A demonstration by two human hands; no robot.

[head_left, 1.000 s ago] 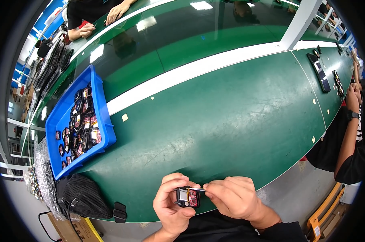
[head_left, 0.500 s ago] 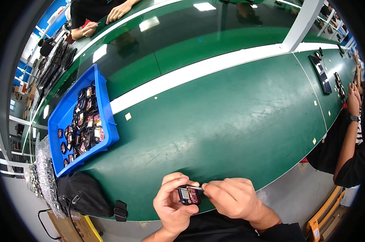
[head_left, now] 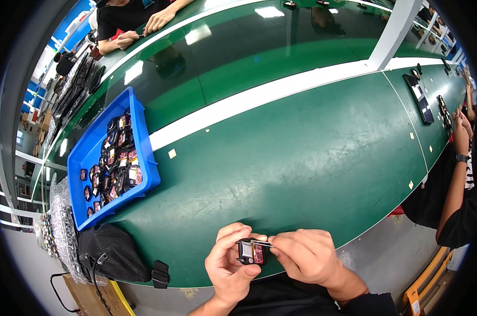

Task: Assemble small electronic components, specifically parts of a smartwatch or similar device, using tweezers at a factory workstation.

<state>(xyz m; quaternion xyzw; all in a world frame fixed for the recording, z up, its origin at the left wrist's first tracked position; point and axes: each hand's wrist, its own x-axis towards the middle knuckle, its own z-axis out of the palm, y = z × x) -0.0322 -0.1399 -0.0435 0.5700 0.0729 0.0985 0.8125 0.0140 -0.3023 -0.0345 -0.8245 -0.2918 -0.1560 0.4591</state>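
My left hand (head_left: pixel 229 271) grips a small black device casing (head_left: pixel 246 252) between fingers and thumb, close to the near edge of the green table. The casing's open face is turned up, showing a red circuit board and a silver-grey block beside it. Pinched in my right hand (head_left: pixel 307 258) is a pair of thin metal tweezers (head_left: pixel 261 243). Their tips reach over the upper edge of the casing, near the board; whether they touch it is too small to tell.
A blue bin (head_left: pixel 153 176) at the left holds several similar casings. A black mesh bag (head_left: pixel 112 255) lies at the table's near left edge. Small pale stickers (head_left: pixel 172 153) dot the green table (head_left: pixel 280 158). Co-workers sit across and at the right, near a black tray (head_left: pixel 418 99).
The whole view has shifted slightly, so the bin and bag appear a little farther right. The casing stays in my left hand; the tweezers remain at its upper edge, tilted a bit differently.
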